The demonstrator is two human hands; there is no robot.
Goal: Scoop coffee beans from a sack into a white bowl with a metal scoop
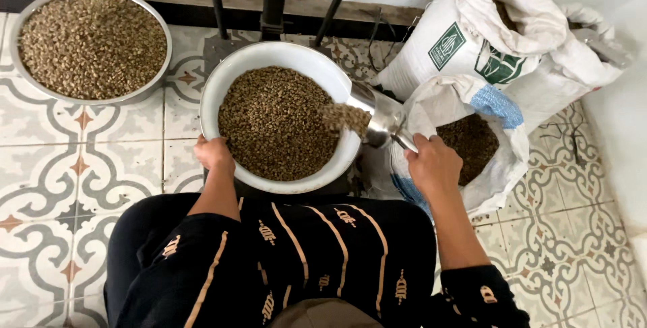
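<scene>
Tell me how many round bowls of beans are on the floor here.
2. A white bowl sits in the middle, its rim gripped by the left hand. A metal bowl sits at the upper left, partly cut off. Others may lie out of view.

At the centre of the frame a round white enamel basin (pixel 283 58) brims with greenish-brown beans. The left hand (pixel 213 153) grips its lower left rim. The right hand (pixel 433 164) holds a shiny metal scoop (pixel 377 116) tilted over the basin's right edge (beans blur at its mouth). A silver metal bowl of beans (pixel 91 44) sits upper left on the patterned tile floor (pixel 81 166). White woven sacks (pixel 472 52) stand at the right, one open just beside the scoop.
</scene>
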